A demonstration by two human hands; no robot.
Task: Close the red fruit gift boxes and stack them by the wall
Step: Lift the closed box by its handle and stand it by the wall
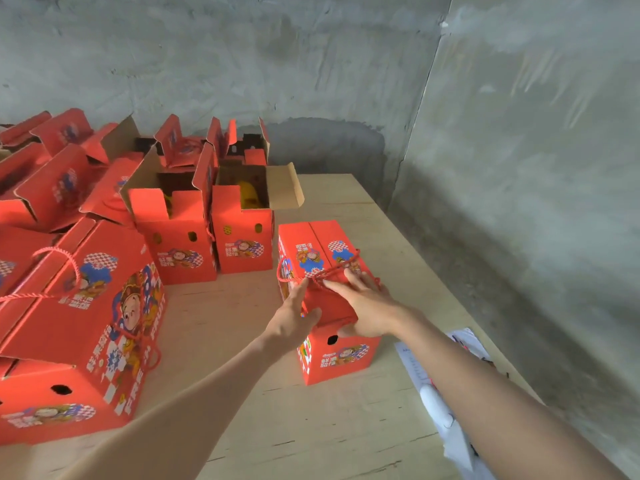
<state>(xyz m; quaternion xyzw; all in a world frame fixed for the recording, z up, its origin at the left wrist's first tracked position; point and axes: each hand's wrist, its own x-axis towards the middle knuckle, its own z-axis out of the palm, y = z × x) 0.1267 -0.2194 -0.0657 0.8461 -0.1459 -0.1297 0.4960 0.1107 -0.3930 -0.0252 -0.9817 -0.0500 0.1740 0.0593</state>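
Note:
A closed red fruit gift box [329, 247] with a red rope handle stands on the wooden table [329, 427] right of centre. My left hand [294, 320] lies against its near left top edge, thumb on the lid. Flat on the near lid flap rests my right hand [363, 306], fingers straight by the rope. Two open red boxes [242, 244] stand behind to the left, flaps up, something yellow inside one.
A large closed red box [86, 323] stands at the left front, with several more red boxes, open and closed, behind it. Grey concrete walls [519, 168] run along the back and right. Papers [446, 393] lie by the table's right edge.

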